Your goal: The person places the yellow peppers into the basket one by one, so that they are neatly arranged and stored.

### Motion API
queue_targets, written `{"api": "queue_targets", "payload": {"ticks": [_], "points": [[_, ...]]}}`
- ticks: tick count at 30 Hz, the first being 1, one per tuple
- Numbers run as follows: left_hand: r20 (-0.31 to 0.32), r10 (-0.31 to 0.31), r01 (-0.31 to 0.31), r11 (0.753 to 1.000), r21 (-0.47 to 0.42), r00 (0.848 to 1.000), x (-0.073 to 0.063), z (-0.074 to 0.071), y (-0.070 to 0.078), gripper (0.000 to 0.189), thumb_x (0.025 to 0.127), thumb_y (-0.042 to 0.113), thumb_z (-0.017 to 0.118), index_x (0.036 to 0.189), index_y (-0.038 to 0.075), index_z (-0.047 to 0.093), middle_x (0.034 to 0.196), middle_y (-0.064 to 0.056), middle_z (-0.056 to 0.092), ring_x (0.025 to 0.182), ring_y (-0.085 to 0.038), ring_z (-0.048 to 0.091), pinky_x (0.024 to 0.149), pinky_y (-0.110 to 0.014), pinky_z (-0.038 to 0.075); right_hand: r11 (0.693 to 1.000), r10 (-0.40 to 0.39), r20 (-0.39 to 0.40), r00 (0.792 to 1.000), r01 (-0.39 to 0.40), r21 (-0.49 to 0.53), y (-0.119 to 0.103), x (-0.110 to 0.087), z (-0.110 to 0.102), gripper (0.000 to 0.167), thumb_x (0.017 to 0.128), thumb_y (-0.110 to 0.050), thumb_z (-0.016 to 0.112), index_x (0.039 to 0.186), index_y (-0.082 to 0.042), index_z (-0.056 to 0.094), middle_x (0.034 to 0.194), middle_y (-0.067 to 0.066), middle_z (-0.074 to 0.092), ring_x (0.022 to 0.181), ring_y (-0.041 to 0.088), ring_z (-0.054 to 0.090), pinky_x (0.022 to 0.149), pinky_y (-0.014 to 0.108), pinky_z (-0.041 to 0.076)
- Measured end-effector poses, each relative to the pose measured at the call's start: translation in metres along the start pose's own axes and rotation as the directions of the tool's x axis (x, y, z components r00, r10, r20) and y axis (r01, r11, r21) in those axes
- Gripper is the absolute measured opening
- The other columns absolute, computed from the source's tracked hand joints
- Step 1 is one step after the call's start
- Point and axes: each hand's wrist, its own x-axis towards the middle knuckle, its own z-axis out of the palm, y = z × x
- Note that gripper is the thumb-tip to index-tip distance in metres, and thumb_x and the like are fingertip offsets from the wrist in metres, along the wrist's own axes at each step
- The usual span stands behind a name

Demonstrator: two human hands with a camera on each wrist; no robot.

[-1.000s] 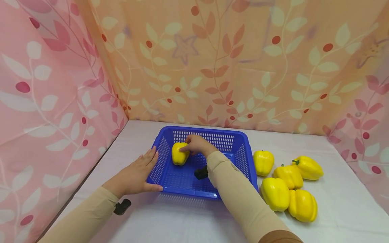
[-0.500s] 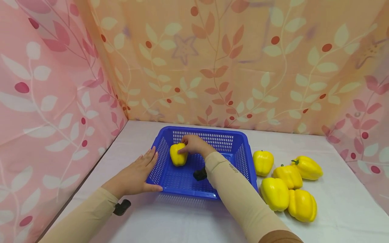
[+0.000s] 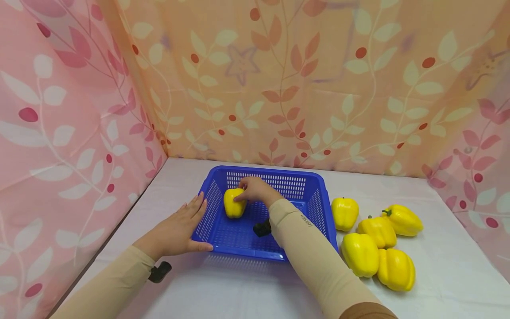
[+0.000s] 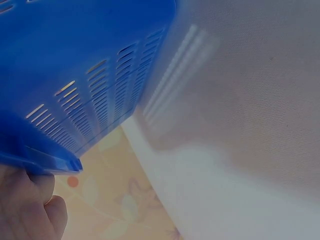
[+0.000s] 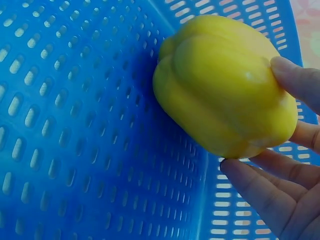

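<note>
A yellow bell pepper (image 3: 233, 206) is inside the blue plastic basket (image 3: 255, 254), toward its left back part. My right hand (image 3: 260, 191) grips it, the thumb on the near side and the fingers round its far end. In the right wrist view the pepper (image 5: 225, 85) lies on its side close over the slotted basket floor (image 5: 100, 125), between thumb and fingertips. My left hand (image 3: 177, 228) rests on the basket's left rim with fingers straight and the thumb along the front rim. The left wrist view shows its knuckles (image 4: 30, 210) at the rim.
Several more yellow bell peppers (image 3: 360, 254) lie in a group on the white cloth-covered table (image 3: 255, 297), right of the basket. One pepper (image 3: 345, 214) stands close to the basket's right side. A floral curtain (image 3: 279, 88) closes off the back and sides.
The pepper in the right hand has shifted slightly left and down inside the basket. The left hand and the peppers on the table stay where they were.
</note>
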Motion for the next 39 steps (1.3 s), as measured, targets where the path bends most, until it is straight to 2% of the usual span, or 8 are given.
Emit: {"api": "queue_targets", "payload": {"ticks": [9,14,22,26,30,39], "points": [[0.000,-0.002,0.002,1.000,0.000,1.000,0.000,-0.001,0.001,0.119,0.066,0.084,0.039,0.144,-0.002,0.016,0.152,-0.018,0.002,0.139,-0.033,0.006,0.109,-0.050,0.016,0.999,0.011,-0.073,0.997,-0.014,-0.041,0.004,0.003,-0.003,0.034,0.073,-0.030,0.077,0.095,-0.009,0.062,0.089,0.003,0.060,0.073,0.018,0.056,0.061,0.024,0.050],[-0.003,-0.004,0.004,1.000,0.000,1.000,-0.001,0.000,0.001,0.118,0.066,0.084,0.039,0.144,-0.002,0.016,0.152,-0.017,0.002,0.139,-0.032,0.006,0.109,-0.050,0.016,1.000,0.016,-0.047,0.999,-0.016,-0.001,0.004,0.001,-0.005,0.034,0.074,-0.028,0.077,0.097,-0.009,0.061,0.091,0.004,0.060,0.075,0.020,0.059,0.061,0.024,0.051],[0.001,-0.006,0.006,1.000,0.005,1.000,-0.001,-0.001,0.002,0.118,0.066,0.084,0.039,0.144,-0.001,0.017,0.152,-0.018,0.003,0.139,-0.032,0.007,0.109,-0.049,0.017,0.992,0.053,-0.003,0.999,-0.052,0.114,0.002,-0.005,-0.010,0.039,0.075,-0.023,0.076,0.107,-0.006,0.060,0.104,0.009,0.058,0.095,0.031,0.060,0.070,0.033,0.055],[0.007,-0.011,0.011,1.000,0.006,1.000,0.000,-0.002,0.003,0.118,0.066,0.084,0.039,0.144,-0.001,0.016,0.152,-0.017,0.003,0.139,-0.032,0.007,0.109,-0.049,0.016,0.987,0.059,-0.002,0.998,-0.058,0.152,0.002,-0.007,-0.015,0.041,0.076,-0.022,0.075,0.110,-0.004,0.059,0.107,0.011,0.058,0.095,0.030,0.060,0.068,0.032,0.055],[0.010,-0.009,0.009,1.000,0.000,1.000,0.000,-0.003,0.004,0.117,0.067,0.083,0.040,0.144,-0.001,0.015,0.152,-0.018,0.003,0.139,-0.033,0.007,0.109,-0.049,0.016,0.988,0.052,-0.019,0.998,-0.049,0.149,0.002,-0.008,-0.022,0.043,0.077,-0.023,0.075,0.112,-0.004,0.059,0.107,0.011,0.059,0.091,0.028,0.062,0.064,0.028,0.055],[0.002,-0.001,0.001,1.000,-0.017,1.000,-0.001,-0.004,0.003,0.114,0.070,0.077,0.049,0.144,-0.003,0.017,0.152,-0.019,0.003,0.139,-0.034,0.007,0.109,-0.051,0.016,0.970,0.004,-0.023,1.000,0.002,0.244,-0.003,-0.016,-0.044,0.047,0.077,-0.018,0.074,0.117,0.001,0.056,0.106,0.013,0.061,0.094,0.032,0.062,0.075,0.038,0.054]]}}
